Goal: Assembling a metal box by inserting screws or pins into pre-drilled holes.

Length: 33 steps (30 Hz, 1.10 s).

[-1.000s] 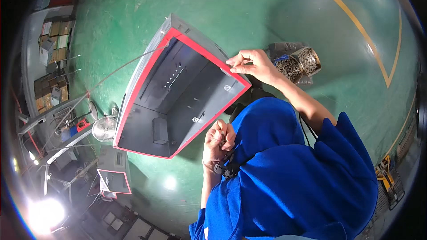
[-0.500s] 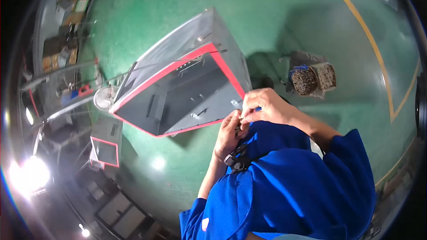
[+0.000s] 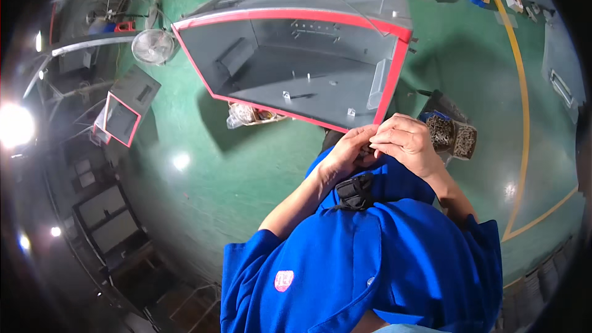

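Worn on the person's head, as the left of two side-by-side cameras, and aimed steeply down over the chest. Set upright and unmirrored, with a wide fisheye sweep, bending straight edges toward a dark rim. Looks from very near onto the blue shirt [image 3: 425, 246], large across the lower part, and from a little farther onto the left hand [image 3: 350, 151] and right hand [image 3: 407, 142], right of centre. Faces obliquely from above into the open side of the red-rimmed grey cabinet [image 3: 271, 0], just beyond the hands. Reaches across the green floor [image 3: 209, 191] to the glaring lamp [image 3: 15, 132] at the left rim and the yellow floor line [image 3: 523, 105] at the right.
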### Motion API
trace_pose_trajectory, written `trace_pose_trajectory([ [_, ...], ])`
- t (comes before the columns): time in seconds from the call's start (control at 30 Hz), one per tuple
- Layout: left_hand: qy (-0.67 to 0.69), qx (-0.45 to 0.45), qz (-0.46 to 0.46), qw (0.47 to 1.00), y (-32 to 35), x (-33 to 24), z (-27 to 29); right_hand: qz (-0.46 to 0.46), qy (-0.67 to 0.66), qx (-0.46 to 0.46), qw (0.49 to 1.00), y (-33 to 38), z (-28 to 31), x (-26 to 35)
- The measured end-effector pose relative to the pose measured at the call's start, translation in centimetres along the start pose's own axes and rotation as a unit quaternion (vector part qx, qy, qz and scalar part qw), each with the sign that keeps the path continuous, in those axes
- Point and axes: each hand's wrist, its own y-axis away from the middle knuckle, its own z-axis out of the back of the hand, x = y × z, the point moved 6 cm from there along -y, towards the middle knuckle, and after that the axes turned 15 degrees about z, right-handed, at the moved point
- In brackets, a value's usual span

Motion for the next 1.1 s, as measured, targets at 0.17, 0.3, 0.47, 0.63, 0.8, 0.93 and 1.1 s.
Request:
trace_pose_trajectory([
  [0.17,0.029,0.023,0.035,0.999,0.5,0.8,0.9,0.061,0.123,0.071,0.988,-0.3,-3.1,2.2],
  [0.3,0.040,0.028,0.049,0.998,1.2,1.6,3.1,0.052,0.137,0.083,0.986,-0.5,-5.3,2.9],
  [0.47,0.099,0.094,0.021,0.990,2.0,1.8,6.2,0.011,0.093,0.076,0.993,0.5,-7.1,3.4],
  [0.63,0.207,0.009,-0.048,0.977,2.9,1.9,12.0,-0.178,-0.228,0.104,0.952,3.6,-11.2,1.6],
  [0.8,0.251,-0.007,-0.095,0.963,3.5,1.8,14.4,-0.220,-0.368,0.139,0.892,5.9,-12.8,-0.5],
  [0.93,0.245,-0.007,-0.118,0.962,3.2,1.2,14.5,-0.220,-0.390,0.166,0.879,5.9,-12.6,-1.2],
  [1.1,0.241,-0.006,-0.108,0.964,2.6,1.2,13.8,-0.168,-0.358,0.174,0.902,5.4,-12.0,-1.3],
])
